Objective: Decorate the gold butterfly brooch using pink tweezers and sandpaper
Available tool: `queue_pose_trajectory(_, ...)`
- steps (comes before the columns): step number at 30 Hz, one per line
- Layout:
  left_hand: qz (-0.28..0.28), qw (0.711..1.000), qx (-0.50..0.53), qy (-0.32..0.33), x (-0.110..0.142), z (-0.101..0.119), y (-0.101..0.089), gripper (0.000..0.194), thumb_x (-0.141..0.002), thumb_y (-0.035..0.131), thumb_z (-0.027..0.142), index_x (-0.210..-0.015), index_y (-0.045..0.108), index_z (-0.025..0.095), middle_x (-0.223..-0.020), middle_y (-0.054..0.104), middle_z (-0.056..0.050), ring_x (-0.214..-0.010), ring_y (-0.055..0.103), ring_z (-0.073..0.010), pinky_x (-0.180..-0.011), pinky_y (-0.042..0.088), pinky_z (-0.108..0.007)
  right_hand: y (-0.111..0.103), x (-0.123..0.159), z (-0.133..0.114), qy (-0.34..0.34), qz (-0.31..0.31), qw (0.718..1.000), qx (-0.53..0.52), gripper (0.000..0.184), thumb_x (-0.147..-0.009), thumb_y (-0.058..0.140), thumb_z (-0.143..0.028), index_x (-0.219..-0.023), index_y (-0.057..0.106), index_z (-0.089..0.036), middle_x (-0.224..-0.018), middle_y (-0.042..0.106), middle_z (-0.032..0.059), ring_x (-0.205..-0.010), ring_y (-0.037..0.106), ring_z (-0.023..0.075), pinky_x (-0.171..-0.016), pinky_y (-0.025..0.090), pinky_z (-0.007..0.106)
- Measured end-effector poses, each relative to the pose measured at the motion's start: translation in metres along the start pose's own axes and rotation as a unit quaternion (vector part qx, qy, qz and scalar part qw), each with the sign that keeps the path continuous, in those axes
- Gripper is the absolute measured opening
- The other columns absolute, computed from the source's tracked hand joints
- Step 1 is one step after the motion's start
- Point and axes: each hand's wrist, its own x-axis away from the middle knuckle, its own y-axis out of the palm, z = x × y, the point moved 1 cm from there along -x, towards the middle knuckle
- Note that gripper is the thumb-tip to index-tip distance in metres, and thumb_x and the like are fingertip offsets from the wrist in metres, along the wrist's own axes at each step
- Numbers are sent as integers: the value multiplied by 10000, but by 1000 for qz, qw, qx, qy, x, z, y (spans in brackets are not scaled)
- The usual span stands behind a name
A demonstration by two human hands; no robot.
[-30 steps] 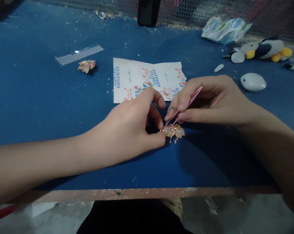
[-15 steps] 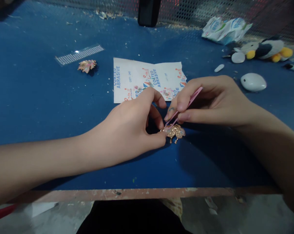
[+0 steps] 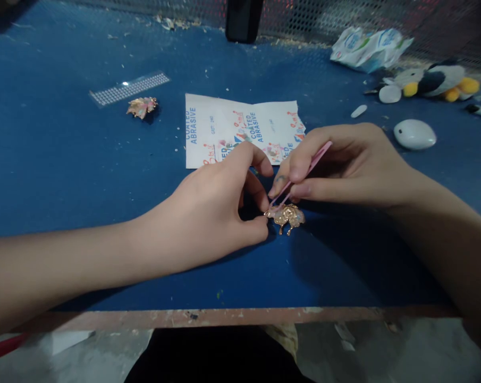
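Observation:
A small gold butterfly-shaped ornament (image 3: pixel 288 217) with pinkish, shiny wings lies low over the blue tabletop. My left hand (image 3: pixel 224 202) comes in from the left, its thumb and curled fingers closed at the ornament's left edge. Between the thumb and fingers of my right hand (image 3: pixel 344 165) are pink tweezers (image 3: pixel 320 154), slanting down to the left. Their tips are slightly apart at the ornament's upper left wing. Whether a small piece sits between the tips is too small to tell.
Behind my hands lies white-backed sandpaper (image 3: pixel 244 125). To the left are a second gold ornament (image 3: pixel 142 107) and a sheet of tiny gems (image 3: pixel 131 89). A white rounded case (image 3: pixel 414 134), a plush toy (image 3: pixel 435 80), a wipes packet (image 3: pixel 368 50) and a black phone-like object (image 3: pixel 243 21) stand farther off.
My left thumb has drawn back slightly to the left, showing more of the ornament's left edge. The ornament has shifted a touch right. My right hand and the tweezers have barely moved.

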Motion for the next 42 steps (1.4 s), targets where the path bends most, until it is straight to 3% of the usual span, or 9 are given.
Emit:
queue_pose_trajectory(8, 3, 1000, 1, 4, 0, -1, 1, 436, -769, 712, 209, -1155, 509, 231, -842, 729, 33, -650, 640, -126, -622, 470, -263, 3, 4, -2, 28, 7, 1000, 2, 175, -859, 768, -74, -950, 739, -220, -927, 805, 25, -878, 795, 196, -790, 661, 283)
queue_pose_trajectory(42, -3, 1000, 7, -1, 0, 0, -1, 416, -776, 687, 237, -1151, 507, 241, -843, 735, 26, -642, 633, -131, -612, 449, -265, -1, 3, 0, 6, -18, 1000, -17, 241, -842, 753, -32, -989, 745, -223, -947, 813, 23, -897, 798, 203, -797, 665, 302)
